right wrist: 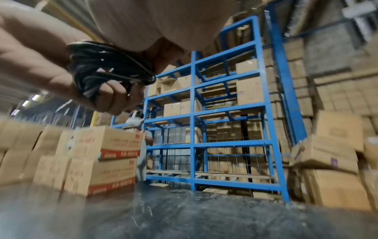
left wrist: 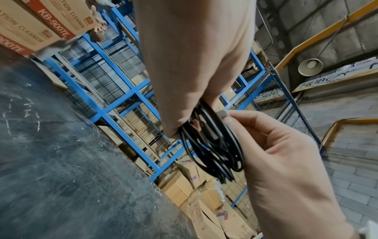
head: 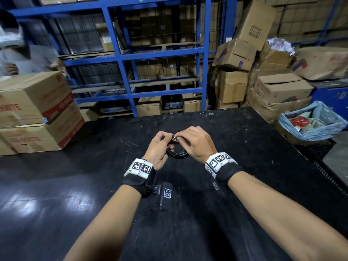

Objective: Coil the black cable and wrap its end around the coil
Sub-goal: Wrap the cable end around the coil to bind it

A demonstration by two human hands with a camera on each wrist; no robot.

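Gripping the coiled black cable (head: 177,153) above the black table (head: 244,151), left hand (head: 158,149) and right hand (head: 195,142) both pinching it, boxes (head: 37,112) far left.

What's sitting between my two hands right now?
The coiled black cable fills the gap, gripped by both the left hand and right hand above the black table. The head view and left wrist view show it best.

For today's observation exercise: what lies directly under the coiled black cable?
Under the coiled black cable, held by the left hand and right hand, lies bare scratched black tabletop. The hands hide the coil's upper part.
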